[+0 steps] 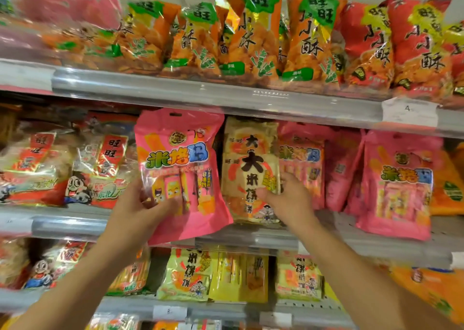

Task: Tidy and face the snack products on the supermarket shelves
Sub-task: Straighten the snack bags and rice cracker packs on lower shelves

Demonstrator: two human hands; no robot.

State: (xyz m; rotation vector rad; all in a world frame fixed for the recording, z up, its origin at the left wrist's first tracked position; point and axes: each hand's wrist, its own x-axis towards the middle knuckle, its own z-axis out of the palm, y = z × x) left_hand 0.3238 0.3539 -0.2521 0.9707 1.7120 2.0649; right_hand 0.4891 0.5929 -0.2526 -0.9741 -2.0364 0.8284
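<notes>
Fingers [148, 199] of the left hand [140, 209] are curling round the lower left edge of a pink snack bag [180, 169], holding it out in front of the middle shelf [251, 239]. Right hand [288, 199] is pinching the lower right side of the tan rice-cracker pack [251, 169] just beside it. Both are looking light, crinkly and slippery, with brittle contents, so gripping the edges gently seems wisest.

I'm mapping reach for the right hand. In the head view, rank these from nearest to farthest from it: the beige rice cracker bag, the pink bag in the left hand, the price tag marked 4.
1. Beige rice cracker bag: gripped by the right hand.
2. Pink bag: to the left, held by the left hand.
3. Price tag: upper right, on the shelf edge above.
</notes>
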